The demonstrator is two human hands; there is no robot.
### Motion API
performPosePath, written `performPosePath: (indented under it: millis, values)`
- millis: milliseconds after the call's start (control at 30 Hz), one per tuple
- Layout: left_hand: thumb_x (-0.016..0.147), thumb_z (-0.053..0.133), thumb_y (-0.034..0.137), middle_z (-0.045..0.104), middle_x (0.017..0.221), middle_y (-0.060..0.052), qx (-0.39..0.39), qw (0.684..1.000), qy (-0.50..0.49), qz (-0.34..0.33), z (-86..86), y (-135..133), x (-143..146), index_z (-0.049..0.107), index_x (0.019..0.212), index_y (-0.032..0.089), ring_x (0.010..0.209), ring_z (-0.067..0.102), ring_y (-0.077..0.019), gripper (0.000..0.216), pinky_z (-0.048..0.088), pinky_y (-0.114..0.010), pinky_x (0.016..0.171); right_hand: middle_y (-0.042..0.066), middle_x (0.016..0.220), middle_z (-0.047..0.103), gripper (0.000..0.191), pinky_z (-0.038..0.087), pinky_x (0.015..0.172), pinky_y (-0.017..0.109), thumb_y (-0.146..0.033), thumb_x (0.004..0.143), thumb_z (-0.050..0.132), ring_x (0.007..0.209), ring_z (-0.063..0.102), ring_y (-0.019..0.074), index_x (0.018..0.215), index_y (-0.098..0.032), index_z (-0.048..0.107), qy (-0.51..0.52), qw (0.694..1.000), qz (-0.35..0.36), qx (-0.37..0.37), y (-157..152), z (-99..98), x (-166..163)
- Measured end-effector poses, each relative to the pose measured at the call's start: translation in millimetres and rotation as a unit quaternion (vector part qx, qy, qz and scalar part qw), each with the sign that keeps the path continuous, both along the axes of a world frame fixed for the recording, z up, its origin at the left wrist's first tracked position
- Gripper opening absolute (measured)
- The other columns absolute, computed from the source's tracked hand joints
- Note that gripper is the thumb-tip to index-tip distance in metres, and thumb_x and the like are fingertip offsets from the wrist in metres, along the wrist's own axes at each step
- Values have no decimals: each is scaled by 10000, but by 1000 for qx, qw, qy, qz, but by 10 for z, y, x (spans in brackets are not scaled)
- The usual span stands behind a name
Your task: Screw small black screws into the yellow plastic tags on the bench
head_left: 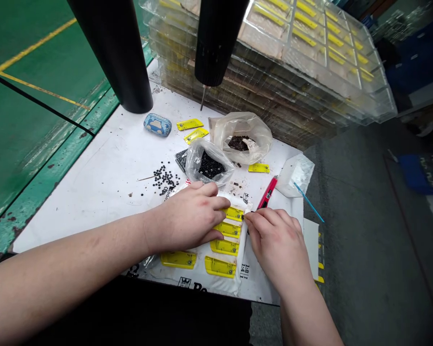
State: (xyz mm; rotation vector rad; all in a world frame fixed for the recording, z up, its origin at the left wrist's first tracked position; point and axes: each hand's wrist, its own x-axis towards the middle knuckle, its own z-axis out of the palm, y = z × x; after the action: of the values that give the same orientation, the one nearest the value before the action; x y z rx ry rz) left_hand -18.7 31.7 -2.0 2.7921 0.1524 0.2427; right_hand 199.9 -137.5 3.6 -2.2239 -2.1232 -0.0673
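Flat yellow plastic pieces [224, 247] lie in rows on a white padded pack on the table. My left hand [193, 216] rests palm down over the pack, fingers apart, with fingertips at the top yellow piece [234, 213] and thumb beside the one below. At the right end of that top piece, my right hand [274, 235] is closed in a pinch on a tiny black part [243, 217], whose kind I cannot make out. A red utility knife [267, 193] lies just beyond my right hand.
Ahead are a bag of small black rings [211, 166], a bag of dark bits [243, 139], loose black rings [164, 179] and a blue tin [158, 125]. A screwdriver [211, 57] hangs above. Stacked clear trays [274, 77] stand behind. A white container [295, 175] sits right.
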Motion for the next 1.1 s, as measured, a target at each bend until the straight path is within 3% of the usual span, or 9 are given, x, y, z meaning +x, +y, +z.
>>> performPosePath:
  millis: [167, 267, 533, 767, 1100]
  values:
    - [1043, 702, 545, 754, 1370, -64, -6, 1000, 6, 1, 9, -4, 2, 804, 1038, 204, 1127, 604, -306, 357, 404, -470, 864, 56, 1116, 745, 202, 499, 894, 467, -341, 1121, 596, 1017, 653, 270, 1252, -262, 728, 71, 996, -41, 16, -189, 37, 134]
    - [1035, 711, 552, 752, 1370, -72, -9, 1000, 5, -2, 5, -6, 6, 806, 1042, 200, 1123, 602, -308, 365, 408, -465, 857, 39, 1115, 735, 172, 526, 905, 452, -369, 1115, 619, 1033, 660, 253, 1216, -274, 722, 116, 993, -34, 10, -301, 53, 181]
    - [1043, 698, 550, 743, 1401, -77, -23, 1000, 2, 1, 29, 12, 9, 808, 1072, 196, 1130, 618, -309, 372, 441, -454, 871, 56, 1088, 729, 212, 523, 860, 490, -479, 1084, 657, 1009, 656, 298, 1116, -277, 711, 103, 994, -45, -17, -391, 17, 65]
    - [1083, 644, 517, 766, 1337, -93, -52, 998, -37, 14, 76, 19, 5, 821, 1084, 187, 1085, 648, -289, 374, 486, -456, 951, 62, 1088, 729, 181, 526, 865, 486, -406, 1105, 625, 996, 661, 288, 1159, -264, 723, 96, 994, -44, 0, -432, -17, 37]
    - [1081, 651, 485, 783, 1196, -91, -54, 997, -62, 2, 85, 5, 15, 814, 1038, 177, 1003, 658, -273, 351, 496, -439, 891, 42, 1174, 753, 164, 565, 945, 443, -314, 1124, 605, 1078, 698, 246, 1228, -266, 721, 123, 991, -41, 24, -506, -8, 66]
